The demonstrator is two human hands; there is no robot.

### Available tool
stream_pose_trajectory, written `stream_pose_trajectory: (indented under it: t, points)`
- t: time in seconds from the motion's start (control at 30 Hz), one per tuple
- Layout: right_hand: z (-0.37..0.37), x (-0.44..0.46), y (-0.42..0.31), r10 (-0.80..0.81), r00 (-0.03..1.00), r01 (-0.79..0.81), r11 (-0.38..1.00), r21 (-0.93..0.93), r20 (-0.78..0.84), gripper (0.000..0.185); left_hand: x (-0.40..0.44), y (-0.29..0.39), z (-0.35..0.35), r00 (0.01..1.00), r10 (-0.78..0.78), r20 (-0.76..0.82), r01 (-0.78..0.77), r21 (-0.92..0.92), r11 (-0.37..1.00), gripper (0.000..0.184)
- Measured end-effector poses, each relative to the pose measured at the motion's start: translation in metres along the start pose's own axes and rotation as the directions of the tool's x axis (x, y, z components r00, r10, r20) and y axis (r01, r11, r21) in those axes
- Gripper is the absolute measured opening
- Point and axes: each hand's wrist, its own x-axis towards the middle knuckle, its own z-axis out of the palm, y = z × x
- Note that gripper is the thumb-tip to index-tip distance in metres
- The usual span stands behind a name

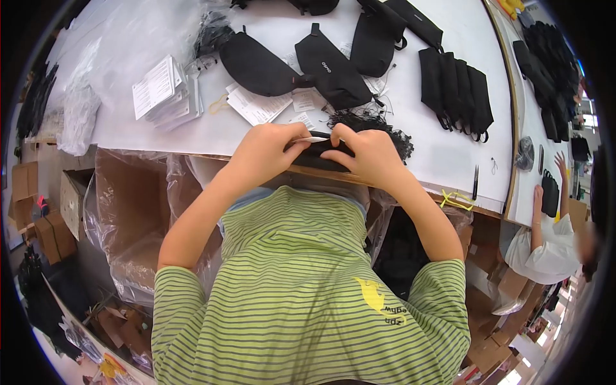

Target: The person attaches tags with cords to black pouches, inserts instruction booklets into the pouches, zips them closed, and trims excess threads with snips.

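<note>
At the table's front edge, a black pouch (314,158) is between my two hands, close to my body. My left hand (269,154) is closed, its thumb and fingers pinched on the pouch's upper edge. A small white piece (313,139), like a tag or label, sticks out from its fingertips. Curled fingers of my right hand (369,155) grip the other side of the upper edge, with the thumb lower against the dark fabric. Part of the pouch is hidden by the hands. Just beyond lies a heap of black cords (366,123).
Black bags (260,66) lie on white papers across the white table (398,109). A row of black pouches (454,90) is at right, tweezers (475,183) near the front edge. Stacked printed tags (160,90) lie left. Another person (545,250) works at right.
</note>
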Motion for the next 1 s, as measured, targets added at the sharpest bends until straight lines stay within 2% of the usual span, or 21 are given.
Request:
stream_pose_trajectory:
  t: [0.07, 0.13, 0.17, 0.27, 0.37, 0.47, 0.57, 0.67, 0.77, 0.87, 1.0]
  points:
    - [-0.004, -0.001, -0.001, 0.116, 0.993, -0.117, 0.993, 0.024, 0.028, 0.03, -0.002, -0.003, 0.005, 0.987, 0.15, -0.058, -0.141, 0.136, 0.981, 0.015]
    - [-0.007, -0.004, -0.002, 0.208, 0.978, -0.207, 0.977, 0.058, 0.003, 0.029, 0.0, -0.003, 0.011, 0.97, 0.212, -0.116, -0.19, 0.178, 0.966, 0.016]
    - [-0.006, -0.006, -0.001, 0.206, 0.977, -0.204, 0.978, 0.041, -0.055, 0.026, 0.001, -0.002, 0.013, 0.959, 0.245, -0.143, -0.214, 0.201, 0.956, 0.017]
    - [-0.006, -0.01, 0.004, 0.264, 0.964, -0.266, 0.961, 0.08, 0.03, 0.022, 0.004, 0.005, 0.007, 0.992, 0.128, -0.007, -0.123, 0.214, 0.969, 0.023]
    - [-0.007, -0.011, 0.002, 0.319, 0.948, -0.318, 0.936, 0.147, 0.018, 0.019, 0.005, 0.013, 0.005, 0.994, 0.103, 0.025, -0.106, 0.214, 0.971, 0.026]
    - [-0.005, -0.01, 0.007, 0.397, 0.918, -0.388, 0.881, 0.273, 0.022, 0.019, 0.004, 0.011, 0.008, 0.966, 0.255, -0.038, -0.234, 0.284, 0.93, 0.028]
    - [-0.004, -0.008, 0.004, 0.386, 0.922, -0.37, 0.896, 0.244, -0.018, 0.019, 0.005, 0.008, 0.02, 0.904, 0.404, -0.142, -0.342, 0.332, 0.879, 0.026]
    - [-0.003, -0.01, 0.004, 0.373, 0.928, -0.36, 0.902, 0.236, -0.009, 0.019, 0.008, 0.0, 0.037, 0.84, 0.486, -0.242, -0.386, 0.364, 0.848, 0.025]
    - [-0.012, -0.015, 0.006, 0.434, 0.9, -0.425, 0.857, 0.291, 0.036, 0.02, 0.012, -0.008, 0.041, 0.864, 0.458, -0.21, -0.37, 0.35, 0.86, 0.022]
    - [-0.019, -0.026, 0.011, 0.439, 0.896, -0.428, 0.813, 0.394, 0.066, 0.02, 0.017, -0.013, 0.038, 0.879, 0.444, -0.174, -0.365, 0.353, 0.862, 0.021]
    - [-0.019, -0.04, 0.014, 0.416, 0.909, -0.381, 0.805, 0.455, 0.024, 0.02, 0.021, -0.007, 0.035, 0.859, 0.478, -0.184, -0.4, 0.343, 0.85, 0.021]
